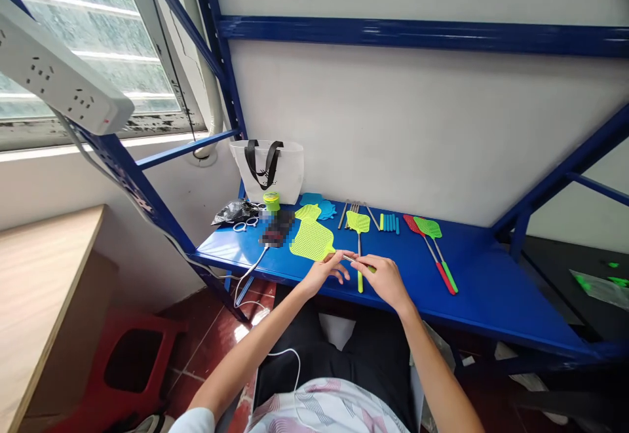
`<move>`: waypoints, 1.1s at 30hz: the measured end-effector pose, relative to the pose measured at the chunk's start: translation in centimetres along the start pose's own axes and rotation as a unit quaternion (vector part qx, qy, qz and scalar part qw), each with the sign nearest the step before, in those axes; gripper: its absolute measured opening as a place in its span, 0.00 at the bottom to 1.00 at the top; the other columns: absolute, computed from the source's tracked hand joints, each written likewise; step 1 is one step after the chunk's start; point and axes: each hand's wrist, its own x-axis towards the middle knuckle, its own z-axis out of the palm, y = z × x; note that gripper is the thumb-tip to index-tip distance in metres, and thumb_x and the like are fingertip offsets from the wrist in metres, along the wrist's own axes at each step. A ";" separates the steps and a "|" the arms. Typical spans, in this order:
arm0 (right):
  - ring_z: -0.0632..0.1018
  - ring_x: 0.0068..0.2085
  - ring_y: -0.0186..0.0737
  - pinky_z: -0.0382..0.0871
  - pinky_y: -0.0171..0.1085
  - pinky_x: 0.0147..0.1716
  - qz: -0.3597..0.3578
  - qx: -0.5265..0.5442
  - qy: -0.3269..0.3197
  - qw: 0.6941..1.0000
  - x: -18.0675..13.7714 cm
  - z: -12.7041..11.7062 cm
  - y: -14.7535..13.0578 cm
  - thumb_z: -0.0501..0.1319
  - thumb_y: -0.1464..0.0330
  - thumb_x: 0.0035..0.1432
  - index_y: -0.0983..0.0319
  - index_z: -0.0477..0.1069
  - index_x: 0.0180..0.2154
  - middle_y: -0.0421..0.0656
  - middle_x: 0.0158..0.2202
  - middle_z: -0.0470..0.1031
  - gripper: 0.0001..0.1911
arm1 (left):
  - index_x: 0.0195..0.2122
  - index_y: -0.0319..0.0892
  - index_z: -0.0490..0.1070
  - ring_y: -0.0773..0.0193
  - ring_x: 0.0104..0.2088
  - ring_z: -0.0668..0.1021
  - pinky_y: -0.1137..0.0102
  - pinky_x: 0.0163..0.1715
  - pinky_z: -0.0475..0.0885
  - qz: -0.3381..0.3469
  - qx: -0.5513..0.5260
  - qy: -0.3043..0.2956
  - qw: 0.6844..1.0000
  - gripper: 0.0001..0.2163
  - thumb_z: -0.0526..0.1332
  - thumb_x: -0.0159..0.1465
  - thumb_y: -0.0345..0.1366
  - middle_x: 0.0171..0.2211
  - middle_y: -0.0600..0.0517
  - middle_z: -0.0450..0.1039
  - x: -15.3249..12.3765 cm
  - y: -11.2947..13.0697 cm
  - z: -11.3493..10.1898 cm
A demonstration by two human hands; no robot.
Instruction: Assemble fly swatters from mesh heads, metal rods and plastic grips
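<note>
A yellow-green fly swatter head [312,241] lies on the blue shelf [491,289], its thin metal rod running toward me. My left hand [327,269] pinches the rod close to the head. My right hand [383,279] grips the other end of the same rod, where a green handle piece shows. Just behind my hands lies a finished yellow-green swatter [358,236].
Two more swatters, red [427,249] and green [437,243], lie to the right. Blue handle sleeves [390,223], metal rods [351,213], loose swatter heads [319,209], a white tote bag [268,171], scissors [244,225] and a phone on a cable are at the back. A red stool [132,361] stands on the floor at left.
</note>
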 end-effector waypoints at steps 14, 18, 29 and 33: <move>0.88 0.45 0.49 0.74 0.39 0.39 0.003 -0.009 0.011 1.000 0.0 0.4 -0.8 0.55 0.49 0.80 0.53 0.84 0.48 0.45 0.47 0.89 0.23 | 0.55 0.41 0.85 0.57 0.38 0.85 0.68 0.31 0.81 -0.002 0.081 0.001 0.997 0.31 0.67 0.69 0.66 0.46 0.41 0.84 0.3 2.5 0.4; 0.87 0.41 0.48 0.69 0.38 0.36 0.017 -0.031 0.023 0.999 0.1 0.6 -0.8 0.51 0.47 0.82 0.54 0.81 0.46 0.45 0.42 0.88 0.25 | 0.53 0.39 0.84 0.59 0.34 0.84 0.70 0.28 0.77 0.017 0.040 0.025 0.999 0.32 0.69 0.67 0.66 0.39 0.43 0.83 0.8 1.6 1.8; 0.85 0.36 0.47 0.60 0.37 0.31 0.015 -0.086 -0.027 0.996 -0.3 -2.2 0.2 0.51 0.48 0.82 0.50 0.81 0.44 0.41 0.35 0.87 0.24 | 0.38 0.43 0.76 0.75 0.19 0.68 0.75 0.20 0.66 0.172 -0.128 0.211 0.954 0.23 0.75 0.67 0.59 0.37 0.51 0.81 1.1 5.0 -1.1; 0.87 0.41 0.50 0.67 0.39 0.35 0.028 -0.075 -0.024 0.997 -0.6 -5.9 4.0 0.52 0.50 0.80 0.48 0.84 0.43 0.41 0.42 0.89 0.23 | 0.38 0.43 0.74 0.73 0.21 0.73 0.74 0.19 0.69 0.196 -0.116 0.229 0.946 0.23 0.74 0.68 0.59 0.38 0.51 0.80 1.1 7.4 -3.7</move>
